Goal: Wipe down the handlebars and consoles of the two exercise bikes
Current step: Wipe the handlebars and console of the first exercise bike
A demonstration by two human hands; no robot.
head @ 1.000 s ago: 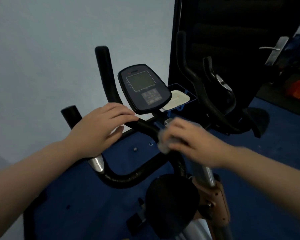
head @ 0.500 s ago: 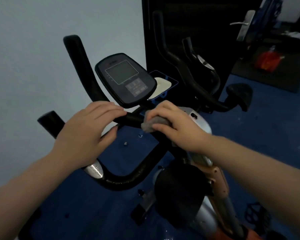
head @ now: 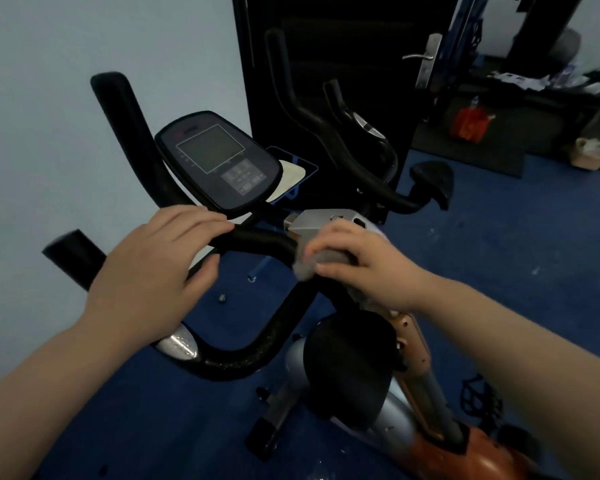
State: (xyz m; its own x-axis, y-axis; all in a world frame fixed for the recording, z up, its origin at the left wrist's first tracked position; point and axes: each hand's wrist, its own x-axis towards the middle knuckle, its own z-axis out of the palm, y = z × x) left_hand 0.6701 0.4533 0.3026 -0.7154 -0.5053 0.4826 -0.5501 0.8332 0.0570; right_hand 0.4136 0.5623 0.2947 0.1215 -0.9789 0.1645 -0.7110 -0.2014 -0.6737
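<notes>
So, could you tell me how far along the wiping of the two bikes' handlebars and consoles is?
Partway. Done: the lower loop of the near handlebar glistens with droplets, so it looks wiped. In hand: the right hand presses a grey cloth on the centre bar while the left hand grips the bar beside the console. Left: whether that console is wiped I cannot tell, and the second bike behind, no hand on it, probably remains.

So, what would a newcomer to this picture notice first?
Two hands at the centre: the left hand holds the black handlebar, and the right hand presses a grey cloth on it. Just above them sits the dark console, with a second bike behind, by the dark door.
</notes>
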